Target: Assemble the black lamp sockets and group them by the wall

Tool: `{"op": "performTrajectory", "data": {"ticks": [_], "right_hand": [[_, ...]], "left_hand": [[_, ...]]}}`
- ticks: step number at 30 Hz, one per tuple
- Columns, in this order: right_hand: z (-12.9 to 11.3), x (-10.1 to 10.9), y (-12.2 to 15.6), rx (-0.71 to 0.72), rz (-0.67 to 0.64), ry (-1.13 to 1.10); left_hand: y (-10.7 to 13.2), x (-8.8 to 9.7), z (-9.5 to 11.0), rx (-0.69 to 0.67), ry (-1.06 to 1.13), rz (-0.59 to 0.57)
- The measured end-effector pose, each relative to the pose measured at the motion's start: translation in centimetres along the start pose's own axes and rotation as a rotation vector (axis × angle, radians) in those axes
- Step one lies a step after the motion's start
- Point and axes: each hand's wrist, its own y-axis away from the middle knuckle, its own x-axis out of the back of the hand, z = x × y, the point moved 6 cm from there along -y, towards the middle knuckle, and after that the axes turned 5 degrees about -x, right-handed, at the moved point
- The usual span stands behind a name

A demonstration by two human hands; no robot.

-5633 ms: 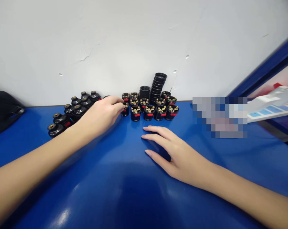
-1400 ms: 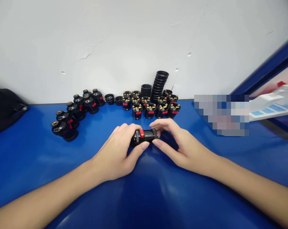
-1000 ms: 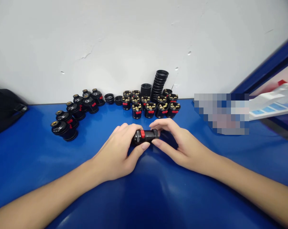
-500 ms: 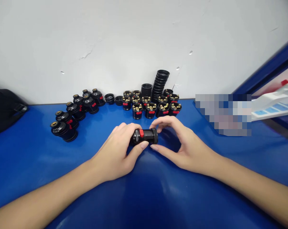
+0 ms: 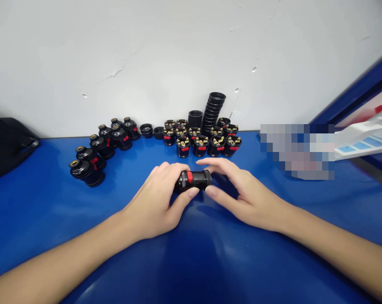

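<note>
A black lamp socket (image 5: 195,179) with a red switch lies sideways in front of me, just above the blue table. My left hand (image 5: 161,196) is wrapped round its rounded end, the thumb along its lower side. At the other end is a ribbed ring (image 5: 207,179). My right hand (image 5: 241,190) has its thumb at that ring's lower edge and a finger at the upper edge, while the index finger stretches out above. How firmly the right fingertips press cannot be made out.
Several capped lamp sockets (image 5: 98,145) stand at the left. Behind my hands are several open socket bodies (image 5: 201,147) with brass contacts, a tall stack of black rings (image 5: 212,112), a shorter stack (image 5: 195,118) and loose rings (image 5: 145,130). A black bag (image 5: 9,147) lies far left; a blurred-out item sits right.
My right index finger has straightened and lifted off over the ring, and the right thumb has shifted against its lower edge. My left hand keeps its hold on the lamp socket.
</note>
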Motion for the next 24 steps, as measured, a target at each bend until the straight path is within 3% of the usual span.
{"op": "performTrajectory", "data": {"ticks": [6, 12, 18, 24], "right_hand": [[-0.06, 0.21, -0.01, 0.031, 0.039, -0.016], [0.08, 0.12, -0.02, -0.037, 0.019, -0.013], [-0.23, 0.48, 0.02, 0.036, 0.086, -0.012], [-0.08, 0.36, -0.16, -0.035, 0.03, -0.049]], "left_hand": [[-0.01, -0.03, -0.14, 0.015, -0.012, -0.002], [0.0, 0.02, 0.0, 0.004, -0.013, -0.006], [0.05, -0.01, -0.16, 0.03, -0.01, 0.004], [0.17, -0.02, -0.02, 0.017, 0.002, -0.013]]}}
